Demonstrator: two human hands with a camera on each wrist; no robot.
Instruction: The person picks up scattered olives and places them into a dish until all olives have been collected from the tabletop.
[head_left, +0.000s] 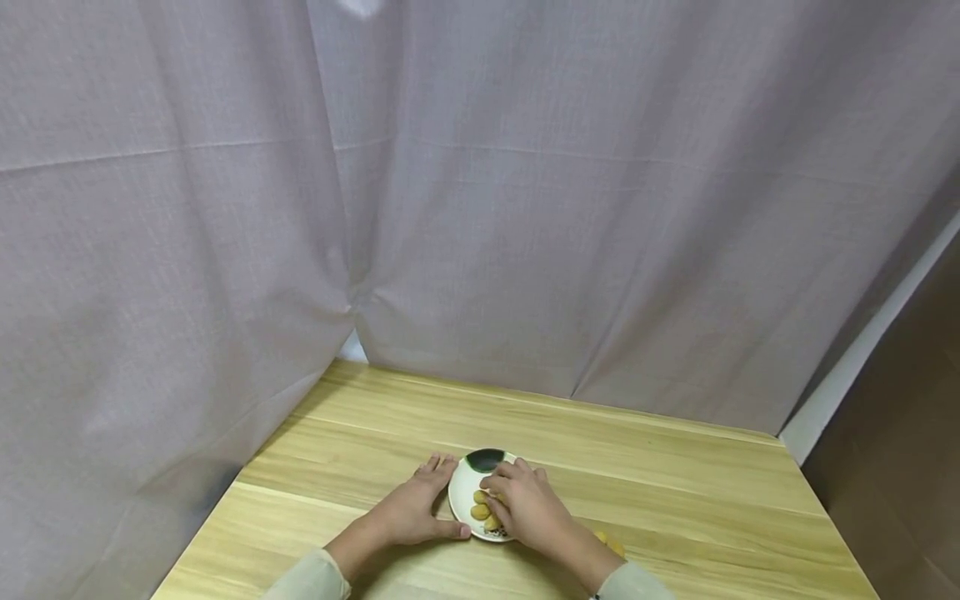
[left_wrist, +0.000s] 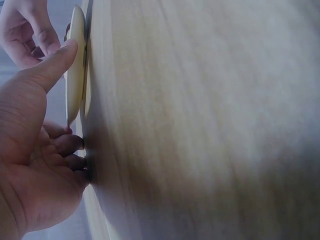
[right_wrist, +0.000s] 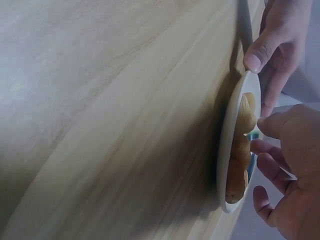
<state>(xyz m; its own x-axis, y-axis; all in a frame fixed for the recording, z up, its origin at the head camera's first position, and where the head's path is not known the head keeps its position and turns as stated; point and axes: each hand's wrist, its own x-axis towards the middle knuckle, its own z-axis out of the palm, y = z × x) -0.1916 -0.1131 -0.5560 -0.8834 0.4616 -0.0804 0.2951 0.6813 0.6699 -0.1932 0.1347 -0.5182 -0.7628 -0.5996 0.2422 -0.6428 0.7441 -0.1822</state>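
Note:
A small round white plate (head_left: pixel 462 498) with a dark green patch at its far rim sits on the wooden table. Several yellow-brown, rounded pieces (right_wrist: pixel 239 157), like small biscuits or bread rolls, lie close together on it. At the plate's left side is my left hand (head_left: pixel 412 504), spread wide, its thumb touching the near rim and its fingers along the far left edge. Over the plate, my right hand (head_left: pixel 531 506) has loosely bent fingers. In the right wrist view, its thumb and index fingertips are apart, right beside the pieces, with no piece between them.
More yellow pieces (head_left: pixel 611 543) lie on the table (head_left: pixel 712 500), partly hidden behind the right forearm. Grey curtains (head_left: pixel 480 250) hang along the table's far and left edges. A dark brown panel (head_left: pixel 892 433) stands at the right.

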